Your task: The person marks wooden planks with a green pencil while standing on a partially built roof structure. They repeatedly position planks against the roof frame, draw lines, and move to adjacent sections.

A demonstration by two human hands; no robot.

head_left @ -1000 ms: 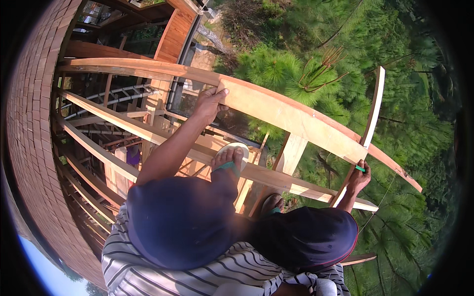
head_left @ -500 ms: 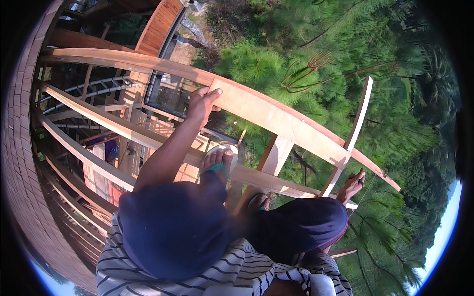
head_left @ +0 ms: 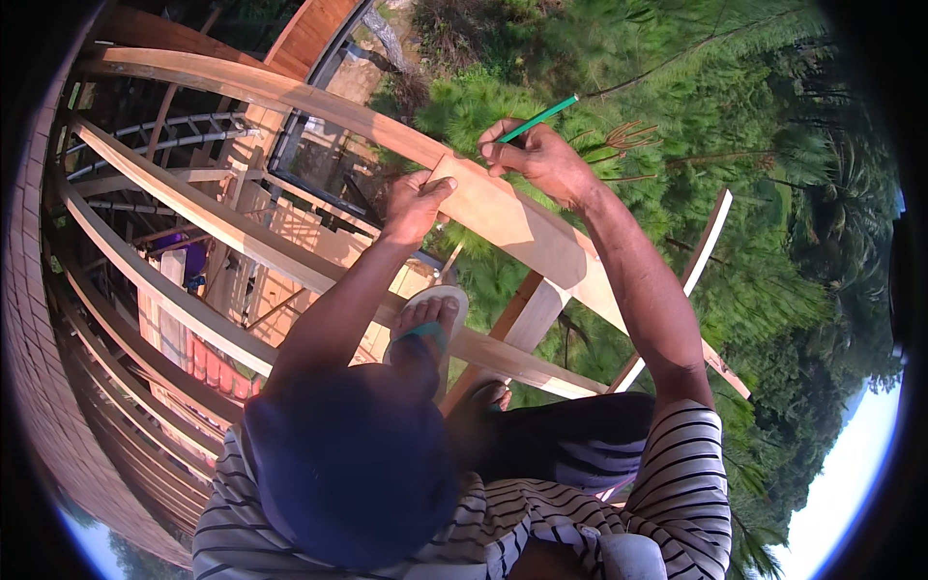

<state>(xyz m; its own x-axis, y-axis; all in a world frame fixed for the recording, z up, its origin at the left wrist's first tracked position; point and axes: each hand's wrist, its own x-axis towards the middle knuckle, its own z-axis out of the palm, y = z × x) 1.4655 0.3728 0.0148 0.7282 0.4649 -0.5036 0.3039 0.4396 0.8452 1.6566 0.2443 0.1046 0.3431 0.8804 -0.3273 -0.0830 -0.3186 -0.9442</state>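
Note:
My left hand point(head_left: 414, 207) is closed round the near end of a pale wooden board point(head_left: 498, 215), its thumb on the top face. That board lies along a long reddish wooden beam point(head_left: 338, 111). Over the far edge of the board, near the same end, my right hand point(head_left: 546, 164) pinches a green pencil point(head_left: 543, 118). The blunt end of the pencil points up and to the right; its writing tip is hidden by the fingers, so I cannot tell whether it touches the wood.
My sandalled foot point(head_left: 425, 324) rests on a lower rafter point(head_left: 319, 271), with the other foot beside a crossing timber point(head_left: 530, 319). Several rafters run left toward a tiled roof point(head_left: 39, 387). A thin upright strip point(head_left: 710, 232) stands right. Pine branches point(head_left: 696, 97) and a drop lie beyond.
My right hand has come up from the lower right to the board's left end, with the green pencil now showing in it. My left hand keeps its grip there; the view has shifted slightly.

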